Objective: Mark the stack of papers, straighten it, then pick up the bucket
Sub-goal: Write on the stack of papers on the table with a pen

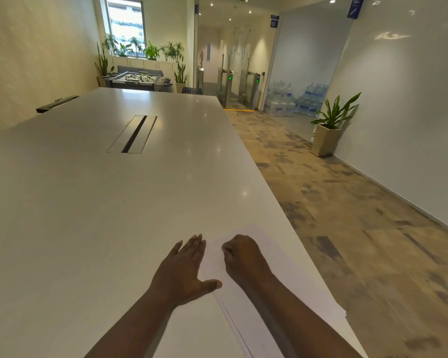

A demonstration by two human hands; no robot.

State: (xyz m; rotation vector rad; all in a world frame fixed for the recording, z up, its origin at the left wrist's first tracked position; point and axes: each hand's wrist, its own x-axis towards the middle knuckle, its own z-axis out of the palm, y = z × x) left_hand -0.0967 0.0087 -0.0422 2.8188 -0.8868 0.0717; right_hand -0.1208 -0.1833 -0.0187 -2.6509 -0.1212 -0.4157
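A stack of white papers lies at the near right corner of the long white table, its sheets slightly fanned at the near left edge. My left hand rests flat with fingers apart on the stack's left edge, thumb on the paper. My right hand sits on top of the stack with fingers curled into a fist; whether a pen is inside it is hidden. No bucket is in view.
The table's right edge runs beside a carpeted floor. A cable slot sits in the table's middle. A potted plant stands by the right wall, water bottles and a foosball table farther off.
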